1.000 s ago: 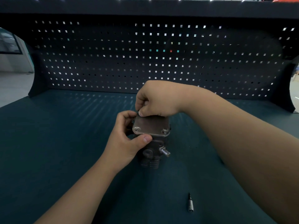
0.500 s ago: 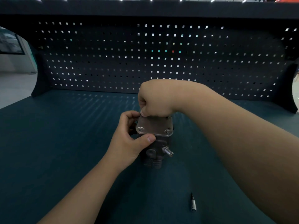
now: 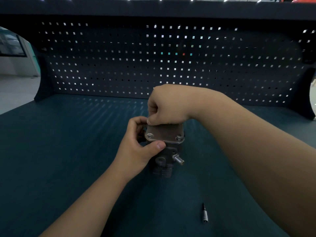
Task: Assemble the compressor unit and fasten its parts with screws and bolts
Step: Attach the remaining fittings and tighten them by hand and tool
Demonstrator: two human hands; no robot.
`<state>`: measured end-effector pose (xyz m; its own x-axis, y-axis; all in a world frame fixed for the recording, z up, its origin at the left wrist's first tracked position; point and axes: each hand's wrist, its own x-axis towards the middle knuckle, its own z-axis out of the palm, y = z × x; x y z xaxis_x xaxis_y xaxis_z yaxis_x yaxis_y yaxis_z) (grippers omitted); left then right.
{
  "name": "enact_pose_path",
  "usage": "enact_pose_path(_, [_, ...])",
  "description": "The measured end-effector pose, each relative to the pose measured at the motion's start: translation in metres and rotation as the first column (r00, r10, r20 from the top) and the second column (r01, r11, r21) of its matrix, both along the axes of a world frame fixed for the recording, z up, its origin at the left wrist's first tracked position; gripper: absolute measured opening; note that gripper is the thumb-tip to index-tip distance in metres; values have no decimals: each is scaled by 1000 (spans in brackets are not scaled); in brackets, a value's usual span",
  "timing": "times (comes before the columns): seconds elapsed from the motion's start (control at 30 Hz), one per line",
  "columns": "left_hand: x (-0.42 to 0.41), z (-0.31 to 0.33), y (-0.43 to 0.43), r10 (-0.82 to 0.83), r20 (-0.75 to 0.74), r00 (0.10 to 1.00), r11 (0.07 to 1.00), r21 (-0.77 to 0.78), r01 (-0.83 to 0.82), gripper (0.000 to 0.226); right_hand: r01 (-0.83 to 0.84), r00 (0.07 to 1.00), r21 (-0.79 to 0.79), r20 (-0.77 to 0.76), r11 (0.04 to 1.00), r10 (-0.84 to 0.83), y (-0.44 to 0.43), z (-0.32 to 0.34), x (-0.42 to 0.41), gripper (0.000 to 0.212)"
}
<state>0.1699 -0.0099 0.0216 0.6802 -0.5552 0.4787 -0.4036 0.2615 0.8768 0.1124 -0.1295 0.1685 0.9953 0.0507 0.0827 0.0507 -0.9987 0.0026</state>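
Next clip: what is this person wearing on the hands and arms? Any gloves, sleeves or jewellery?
Nothing is worn. The left hand and right hand are bare, with no gloves, rings, watch or wristband showing. The left forearm and right forearm are uncovered to the frame's edge, with no sleeve in view. The left thumbnail is short.

Dark teal counter (image 3: 68, 151); black pegboard (image 3: 119, 65) dotted with square holes (light glints through); dull grey metal plate (image 3: 165, 133).

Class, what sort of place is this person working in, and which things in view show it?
Probably a workshop assembly bench: a perforated pegboard backs the teal worktop, a metal compressor unit stands on it, and a small driver bit lies loose nearby.
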Motion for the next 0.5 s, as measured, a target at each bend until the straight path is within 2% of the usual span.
enact_pose_path(0.07, [0,0,0,0,1,1000,1000,5,0,55,-7,1000,-40,7,999,7,0,0,1,18])
enact_pose_path(0.17, [0,-1,1,2,-10,1000,1000,12,-2,62,-14,1000,16,-26,1000,14,-2,1,1,10])
enact_pose_path(0.27, [-1,0,1,-10,5,1000,1000,7,10,57,-28,999,79,-35,997,31,-4,2,0,10])
enact_pose_path(0.33, [-1,1,1,-17,13,1000,1000,-3,17,55,-31,999,61,-29,998,33,-4,2,0,8])
enact_pose_path(0.5, [-2,2,0,-26,24,999,999,-24,27,54,15,1000,-125,29,992,-11,-2,-1,6,35])
